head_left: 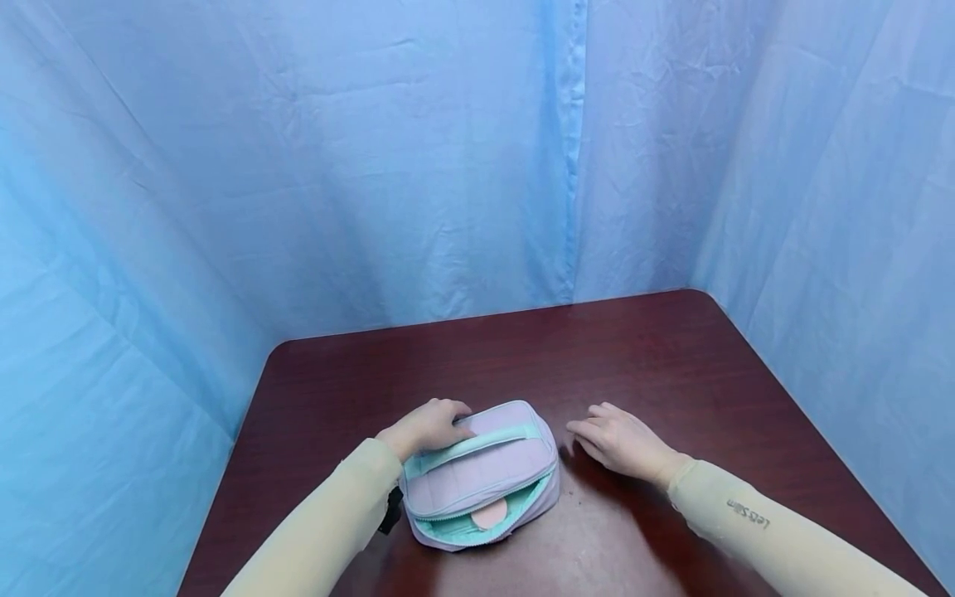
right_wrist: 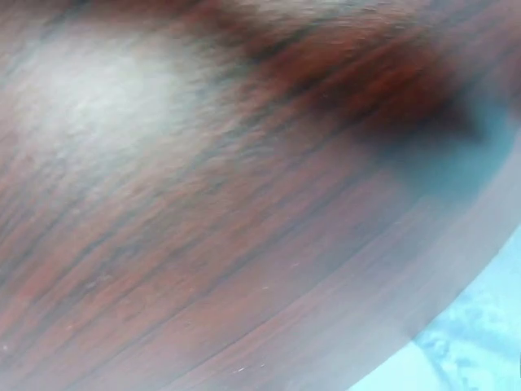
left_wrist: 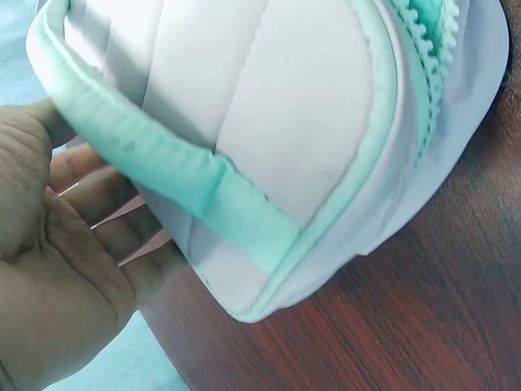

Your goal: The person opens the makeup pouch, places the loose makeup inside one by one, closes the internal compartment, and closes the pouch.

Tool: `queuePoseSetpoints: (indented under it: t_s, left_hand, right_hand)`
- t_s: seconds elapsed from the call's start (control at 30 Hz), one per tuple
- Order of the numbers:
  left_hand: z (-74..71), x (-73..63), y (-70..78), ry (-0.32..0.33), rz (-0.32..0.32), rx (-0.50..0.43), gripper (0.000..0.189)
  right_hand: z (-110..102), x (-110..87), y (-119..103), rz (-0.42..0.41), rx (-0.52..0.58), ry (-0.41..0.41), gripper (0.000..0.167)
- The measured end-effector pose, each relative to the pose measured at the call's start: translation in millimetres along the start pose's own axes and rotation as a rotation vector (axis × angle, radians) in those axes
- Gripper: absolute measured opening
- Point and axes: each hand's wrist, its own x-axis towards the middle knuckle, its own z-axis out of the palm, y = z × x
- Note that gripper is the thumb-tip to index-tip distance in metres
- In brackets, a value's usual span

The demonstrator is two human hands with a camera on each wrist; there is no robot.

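Note:
A lilac zip pouch [head_left: 477, 483] with mint trim lies on the table. Its zipped front is partly undone, showing a mint lining and a round pale-pink thing [head_left: 489, 514] inside. My left hand [head_left: 427, 428] grips the pouch at its far left corner. In the left wrist view, the fingers of that hand [left_wrist: 65, 285] reach behind the pouch's edge, while the thumb goes in by the mint carry handle [left_wrist: 155, 167]. To the right of the pouch, my right hand [head_left: 625, 441] hovers low over the table with loosely bent fingers, holding nothing. The right wrist view shows no fingers.
The dark red-brown wooden table [head_left: 642, 348] has rounded far corners. Pale blue curtains [head_left: 418, 166] hang behind it and along both sides. A small black object [head_left: 391, 510] shows under the left wrist, beside the pouch.

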Motion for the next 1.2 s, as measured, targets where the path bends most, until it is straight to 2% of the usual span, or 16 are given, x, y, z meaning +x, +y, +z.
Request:
queuePoseSetpoints:
  t_s: [0.17,0.33,0.4,0.47,0.6,0.73,0.83,1.0,1.2]
  left_hand:
    - [-3.3,-2.1,-2.5,-0.001,0.007,-0.009,0.048]
    - [-2.6,-6.7,7.6,0.033,0.089,-0.022,0.046]
    - [0.8,-10.6,15.5,0.041,0.127,0.058,0.049]
    - [6.1,-16.7,24.0,0.055,0.164,0.178,0.055]
    - [23.9,-31.7,38.5,0.108,0.199,0.393,0.076]
    - [44.1,-44.1,47.4,0.118,0.178,0.503,0.112]
    - [54.2,-50.3,51.0,0.107,0.153,0.557,0.128]
    - [62.8,-55.7,55.1,0.093,0.14,0.619,0.133]
    - [62.8,-58.2,54.0,0.055,0.167,0.733,0.121]
  right_hand:
    - [1,6.6,-3,0.181,0.08,-0.089,0.026]
    - [-1,19.2,-7,0.358,0.192,-0.195,0.025]
    - [-2,24.8,-7,0.404,0.233,-0.219,0.026]
    - [-2,29.6,-6,0.434,0.259,-0.229,0.026]
    - [-2,35.3,-4,0.475,0.292,-0.253,0.027]
    - [-3,36.4,-1,0.496,0.292,-0.271,0.028]
    - [-2,36.2,2,0.485,0.278,-0.268,0.027]
    - [0,36.6,4,0.442,0.257,-0.277,0.027]
    - [2,39.6,3,0.454,0.276,-0.33,0.027]
